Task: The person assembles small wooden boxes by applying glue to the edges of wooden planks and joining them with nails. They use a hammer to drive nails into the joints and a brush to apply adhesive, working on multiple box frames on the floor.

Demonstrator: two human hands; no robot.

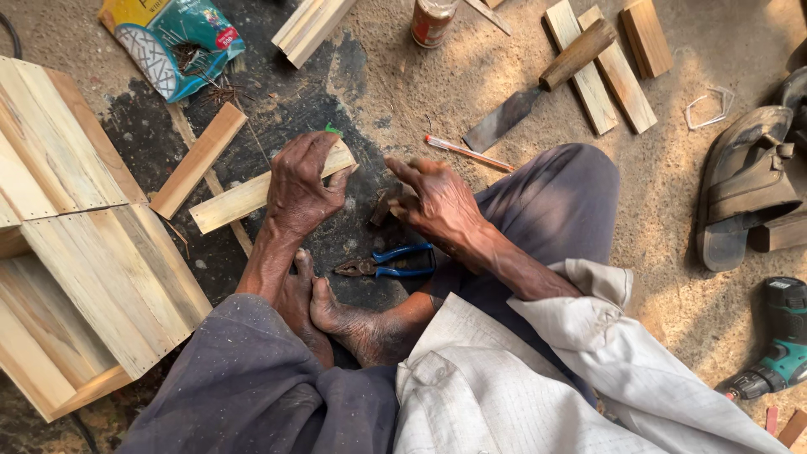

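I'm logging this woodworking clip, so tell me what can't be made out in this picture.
- Head view: the small dark thing under the right hand; its fingers hide most of it.
- Head view: the middle of the wooden strip, covered by the left hand.
- Head view: the cordless drill, cut off by the right edge.
- Head view: the glass jar, cropped by the top edge.

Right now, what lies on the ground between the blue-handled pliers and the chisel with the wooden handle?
In the head view, between the blue-handled pliers and the chisel sit the right hand and, beyond it, a thin pencil lying on the sandy ground.
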